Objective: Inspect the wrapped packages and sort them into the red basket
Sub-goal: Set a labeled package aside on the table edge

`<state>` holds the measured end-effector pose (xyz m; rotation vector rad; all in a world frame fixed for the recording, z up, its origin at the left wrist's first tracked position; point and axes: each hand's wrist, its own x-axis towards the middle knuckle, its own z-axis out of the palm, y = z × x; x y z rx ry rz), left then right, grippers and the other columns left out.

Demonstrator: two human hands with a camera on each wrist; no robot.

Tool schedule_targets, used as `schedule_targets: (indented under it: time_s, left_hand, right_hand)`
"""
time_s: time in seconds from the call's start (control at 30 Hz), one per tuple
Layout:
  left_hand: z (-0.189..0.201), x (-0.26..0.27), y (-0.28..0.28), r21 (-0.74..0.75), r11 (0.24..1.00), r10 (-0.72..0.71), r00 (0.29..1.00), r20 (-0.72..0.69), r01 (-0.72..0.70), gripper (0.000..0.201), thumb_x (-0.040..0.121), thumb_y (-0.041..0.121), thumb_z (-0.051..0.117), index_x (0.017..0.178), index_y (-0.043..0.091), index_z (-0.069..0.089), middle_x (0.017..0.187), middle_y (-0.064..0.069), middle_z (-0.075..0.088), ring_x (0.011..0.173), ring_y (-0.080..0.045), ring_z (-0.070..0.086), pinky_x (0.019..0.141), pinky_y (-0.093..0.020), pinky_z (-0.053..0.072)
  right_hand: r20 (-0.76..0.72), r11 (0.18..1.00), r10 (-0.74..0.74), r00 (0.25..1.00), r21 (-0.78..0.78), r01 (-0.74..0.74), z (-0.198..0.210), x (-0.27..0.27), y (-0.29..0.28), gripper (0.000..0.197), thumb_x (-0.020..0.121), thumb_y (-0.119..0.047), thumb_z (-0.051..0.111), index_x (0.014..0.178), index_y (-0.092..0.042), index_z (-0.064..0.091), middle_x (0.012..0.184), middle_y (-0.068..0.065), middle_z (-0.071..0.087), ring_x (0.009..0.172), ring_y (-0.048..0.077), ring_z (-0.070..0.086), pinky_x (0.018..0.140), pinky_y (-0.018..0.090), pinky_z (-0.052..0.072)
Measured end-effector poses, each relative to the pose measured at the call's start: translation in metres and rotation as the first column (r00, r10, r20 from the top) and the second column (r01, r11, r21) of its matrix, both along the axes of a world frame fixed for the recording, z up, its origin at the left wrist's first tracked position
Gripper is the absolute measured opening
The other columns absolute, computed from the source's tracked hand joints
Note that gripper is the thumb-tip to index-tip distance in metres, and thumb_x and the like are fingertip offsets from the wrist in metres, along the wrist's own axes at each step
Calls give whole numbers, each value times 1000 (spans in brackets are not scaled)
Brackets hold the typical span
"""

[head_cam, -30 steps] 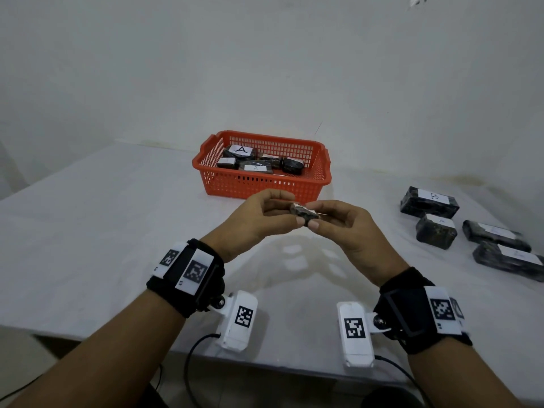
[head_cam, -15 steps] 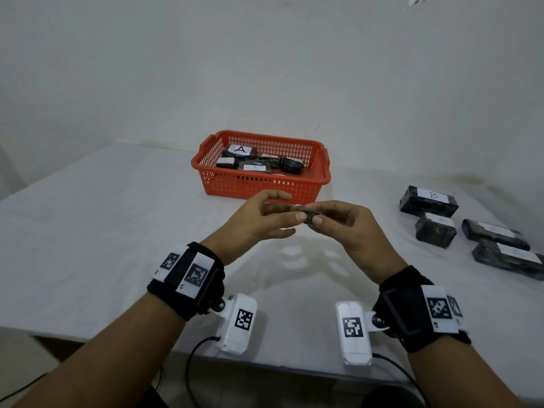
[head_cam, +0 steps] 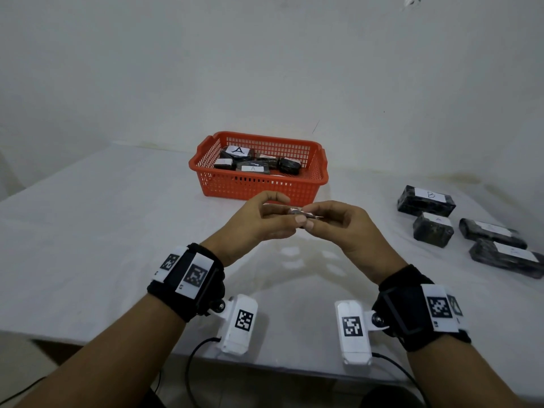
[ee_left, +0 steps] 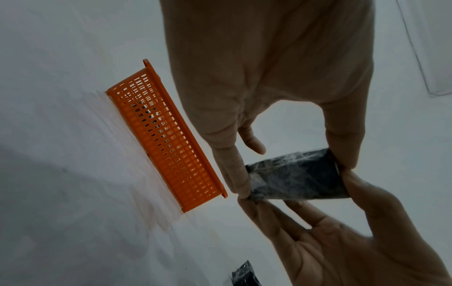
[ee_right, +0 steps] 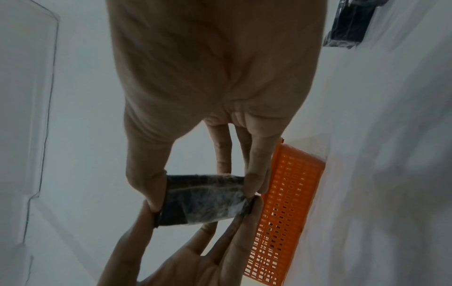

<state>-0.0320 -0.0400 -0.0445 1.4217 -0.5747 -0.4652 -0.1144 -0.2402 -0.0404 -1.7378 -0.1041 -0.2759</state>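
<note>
Both hands hold one small wrapped package (head_cam: 300, 213) in the air above the white surface (head_cam: 88, 245), just in front of the red basket (head_cam: 259, 187). The left hand (head_cam: 259, 223) pinches one end between thumb and fingertips; the right hand (head_cam: 344, 228) pinches the other end the same way. The package's long axis runs left to right between the two grips, roughly level. No label on it can be read.

Inside the basket lie several dark packages; two white labels read "A" (head_cam: 237, 149). On the surface to the right, four more packages lie apart from the basket; the farthest is labelled "B" (head_cam: 430, 195). The other labels are illegible.
</note>
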Motion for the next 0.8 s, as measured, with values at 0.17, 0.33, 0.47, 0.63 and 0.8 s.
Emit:
schedule_targets:
  time_s: [0.17,0.33,0.47,0.63,0.8]
  left_hand:
    - [4,-4,-3,13,1000,-19,999,29,19,61,78,24,84,130,9,56,127,-12,73,116,-23,72,100,-39,59]
    - [8,-4,-2,16,1000,-5,999,46,4,60,82,13,86,132,6,52,127,-11,72,115,-22,73,96,-34,60]
    - [6,-4,-1,81,997,1,990,140,-12,60,80,0,84,130,5,51,127,-7,72,117,-15,71,96,-28,58]
    - [4,-5,0,148,987,-79,986,148,57,98,74,8,91,154,27,38,144,9,59,133,-6,58,104,-36,57]
    - [5,-7,-4,55,994,75,968,240,-91,35,95,10,73,130,12,70,120,-6,77,106,-18,76,85,-28,62]
  right_hand:
    - [-80,971,132,988,210,-113,-8,3,-1,57,83,-18,76,137,-8,61,132,12,72,121,29,71,100,38,59]
    - [-166,918,136,977,391,-61,1,-1,1,52,91,-25,67,139,-7,60,130,16,72,112,35,74,87,40,64]
    - [-263,972,-7,965,224,68,2,2,1,28,103,-19,63,124,-1,69,109,25,74,82,32,76,67,36,63]
    - [-250,976,-70,966,185,118,-2,3,3,28,98,-8,69,125,-2,66,96,18,80,72,31,76,68,38,63]
    - [-104,987,-145,984,50,151,-1,-1,6,27,93,-13,77,118,-12,66,100,16,80,88,32,78,76,43,65]
